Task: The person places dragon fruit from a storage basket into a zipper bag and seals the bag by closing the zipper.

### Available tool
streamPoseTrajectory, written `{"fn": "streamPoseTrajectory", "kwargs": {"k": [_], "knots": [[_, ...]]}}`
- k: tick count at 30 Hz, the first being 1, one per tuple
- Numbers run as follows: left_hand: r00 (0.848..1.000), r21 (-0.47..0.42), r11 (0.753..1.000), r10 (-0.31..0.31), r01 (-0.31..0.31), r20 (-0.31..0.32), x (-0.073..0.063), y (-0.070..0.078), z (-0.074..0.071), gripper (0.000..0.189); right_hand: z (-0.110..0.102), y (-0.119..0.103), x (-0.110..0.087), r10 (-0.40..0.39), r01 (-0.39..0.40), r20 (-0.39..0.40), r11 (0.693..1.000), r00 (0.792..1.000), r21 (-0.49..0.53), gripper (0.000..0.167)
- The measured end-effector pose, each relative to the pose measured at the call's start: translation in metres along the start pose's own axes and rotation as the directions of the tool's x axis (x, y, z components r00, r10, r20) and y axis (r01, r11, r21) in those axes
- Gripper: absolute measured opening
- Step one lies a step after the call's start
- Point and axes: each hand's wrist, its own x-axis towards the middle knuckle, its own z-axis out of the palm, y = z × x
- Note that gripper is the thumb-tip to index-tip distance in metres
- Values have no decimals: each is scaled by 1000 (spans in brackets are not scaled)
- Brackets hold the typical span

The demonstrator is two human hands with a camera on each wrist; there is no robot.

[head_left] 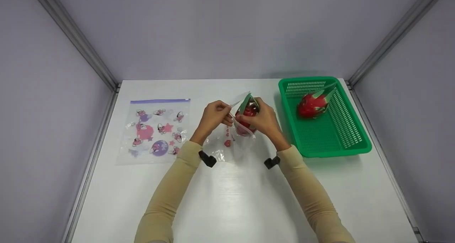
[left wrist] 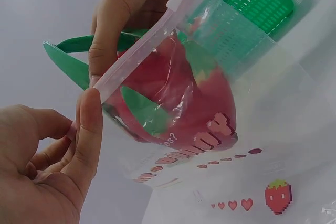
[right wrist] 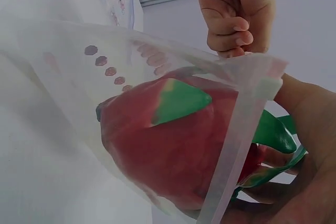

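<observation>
A red dragon fruit [left wrist: 210, 98] with green leaf tips sits mostly inside a clear zip bag [left wrist: 278, 145] printed with pink lettering, hearts and a strawberry. Its leafy end sticks out of the bag's mouth. My right hand [head_left: 265, 118] grips the fruit at that leafy end; its fingers are partly hidden behind the leaves in the right wrist view. With thumb and fingers my left hand [head_left: 215, 115] pinches the bag's pink zip edge [left wrist: 139, 51]. A white slider [left wrist: 175, 0] sits at the far end of that edge.
To the right stands a green basket [head_left: 336, 152] with a second dragon fruit [head_left: 312, 106] in it. A flat clear zip bag [head_left: 154, 132] with a purple zip and cartoon prints lies on the white table [head_left: 227, 200] at left. Grey walls enclose the table.
</observation>
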Motion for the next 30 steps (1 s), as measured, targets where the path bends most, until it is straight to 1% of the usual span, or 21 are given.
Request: {"fn": "streamPoseTrajectory", "kwargs": {"k": [7,12,16,30], "knots": [[1000,-5,1000,-9,9,-10,0,0,-1,15,4,4,-1,12,-11,16,999,1000,-32,75],[1000,-13,1000,-12,12,-10,0,-1,-1,15,8,8,0,-5,6,33,999,999,-39,75],[1000,-3,1000,-18,18,-3,0,-1,-1,14,10,12,1,-14,16,44,999,999,-38,75],[1000,17,1000,-5,5,16,-3,-3,-3,13,14,18,1,21,-16,86,998,996,-54,77]]}}
